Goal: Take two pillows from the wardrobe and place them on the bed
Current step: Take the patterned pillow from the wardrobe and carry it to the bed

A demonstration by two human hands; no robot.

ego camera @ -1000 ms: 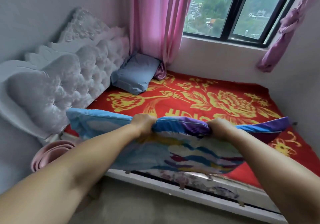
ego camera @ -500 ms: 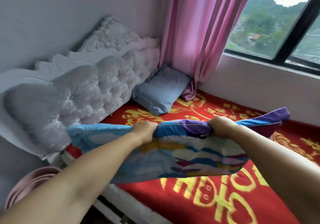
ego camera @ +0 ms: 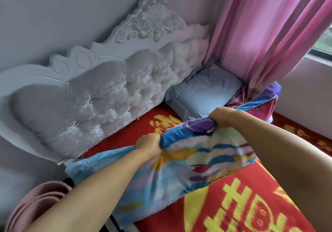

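Hands on the colourful pillow (ego camera: 188,167) — left hand (ego camera: 149,145) and right hand (ego camera: 221,116) both fisted tight along its upper edge, fabric bunched in each grip. Pillow hangs slanted over the red-and-yellow bedspread (ego camera: 242,204), near the tufted headboard (ego camera: 100,99). Second one — the pale blue pillow (ego camera: 203,91) — lies in the far corner, against the headboard, beside the pink curtain (ego camera: 269,29).
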